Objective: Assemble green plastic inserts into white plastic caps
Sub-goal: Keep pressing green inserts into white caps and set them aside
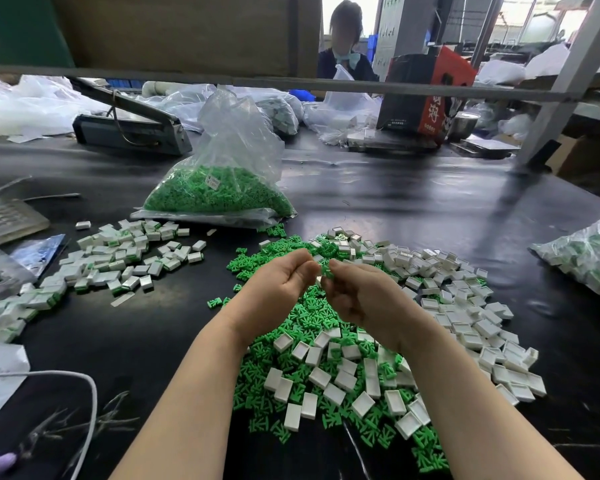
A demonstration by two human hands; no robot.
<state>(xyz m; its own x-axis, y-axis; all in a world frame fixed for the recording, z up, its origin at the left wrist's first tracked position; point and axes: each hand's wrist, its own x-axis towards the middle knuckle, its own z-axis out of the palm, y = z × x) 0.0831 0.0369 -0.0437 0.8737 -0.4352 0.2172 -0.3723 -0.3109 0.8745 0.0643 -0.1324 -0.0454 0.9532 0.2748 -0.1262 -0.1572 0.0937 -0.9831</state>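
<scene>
My left hand (280,285) and my right hand (355,295) meet above a heap of loose green inserts (284,344). A green insert (326,270) is pinched in my right fingertips. Right below it a small white cap (319,279) shows between the two hands; my left fingers are curled toward it, and most of it is hidden. Empty white caps (465,306) spread over the right side of the heap. To the left lies a pile of assembled caps (118,261) with green showing in them.
A clear bag of green inserts (219,192) stands behind the heap. Another bag of parts (589,258) lies at the right edge. A heat sealer (129,126), a keyboard (4,216) and a white cable (90,403) sit on the left. A person sits across the black table (413,202).
</scene>
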